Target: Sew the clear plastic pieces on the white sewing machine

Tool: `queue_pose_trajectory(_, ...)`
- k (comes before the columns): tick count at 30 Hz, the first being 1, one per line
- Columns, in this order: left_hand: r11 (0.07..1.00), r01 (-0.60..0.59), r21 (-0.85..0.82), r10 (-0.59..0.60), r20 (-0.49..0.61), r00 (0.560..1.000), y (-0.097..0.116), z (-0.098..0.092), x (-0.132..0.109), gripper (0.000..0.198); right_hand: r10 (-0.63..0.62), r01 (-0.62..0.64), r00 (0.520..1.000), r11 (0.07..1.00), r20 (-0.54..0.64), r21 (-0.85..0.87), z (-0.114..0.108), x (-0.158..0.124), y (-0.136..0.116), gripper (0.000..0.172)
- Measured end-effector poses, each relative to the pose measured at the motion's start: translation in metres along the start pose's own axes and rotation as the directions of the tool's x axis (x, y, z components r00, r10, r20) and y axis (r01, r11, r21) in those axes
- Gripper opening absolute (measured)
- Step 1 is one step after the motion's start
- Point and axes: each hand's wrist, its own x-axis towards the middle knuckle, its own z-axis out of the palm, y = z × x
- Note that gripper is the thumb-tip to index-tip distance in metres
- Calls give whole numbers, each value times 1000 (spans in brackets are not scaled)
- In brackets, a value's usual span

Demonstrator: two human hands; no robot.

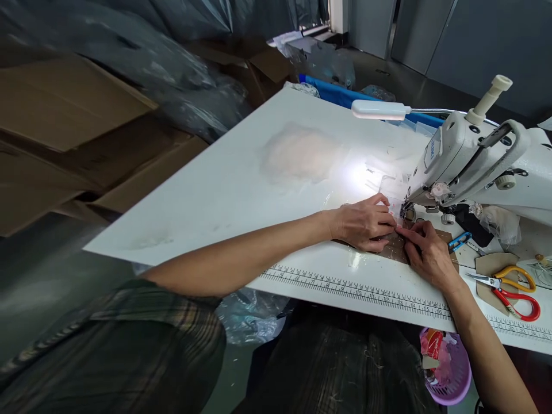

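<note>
A white sewing machine [448,155] stands on the right of the table, its presser foot [405,208] close in front of my fingertips. A thin, sheer whitish fabric piece [391,202] with small pinkish marks lies by the foot. My left hand [364,224] bends its fingers down on this fabric, just left of the needle area. From the right, my right hand [426,253] closes thumb and fingers at the fabric's near edge, its index finger pointing at the left fingertips. Under both hands is a brown board [394,250]. The fabric between my fingers is mostly hidden.
Yellow-and-red-handled scissors [511,287] and blue thread snips [459,241] lie to the right. A printed ruler [345,286] runs along the front edge of the white table [224,201]. A lamp [379,109] shines behind. Cardboard boxes [64,109] stand left; a purple basket [457,374] sits below.
</note>
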Motion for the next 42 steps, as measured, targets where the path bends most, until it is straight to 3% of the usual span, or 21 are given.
queue_pose_trajectory(6, 999, 24, -24, -26, -53, 998, -1, 1, -1, 25, 33, -29, 998, 997, 47, -71, -3, 2, -4, 38)
queue_pose_trajectory(15, 993, 116, -33, -115, 46, 992, -1, -3, 1, 26, 88, -69, 990, 985, 112, -158, -4, 8, -8, 39)
queue_pose_trajectory(21, 989, 148, 16, -148, 49, 988, 0, -4, 2, 29, 143, -112, 979, 973, 145, -203, -6, 12, -11, 40)
queue_pose_trajectory(27, 984, 159, 86, -162, 31, 986, 1, -2, 3, 36, 117, -91, 982, 981, 145, -170, -9, 10, -12, 41)
queue_pose_trajectory(32, 975, 192, 114, -199, 51, 979, 1, -1, 5, 41, 185, -152, 969, 969, 163, -196, -9, 14, -16, 42)
queue_pose_trajectory(37, 964, 235, 122, -247, 96, 964, 1, -4, 9, 44, 197, -180, 964, 978, 178, -105, -12, 19, -13, 43)
queue_pose_trajectory(42, 955, 274, 114, -287, 117, 951, 3, -6, 10, 46, 188, -210, 971, 966, 145, 150, -21, 16, 3, 39)
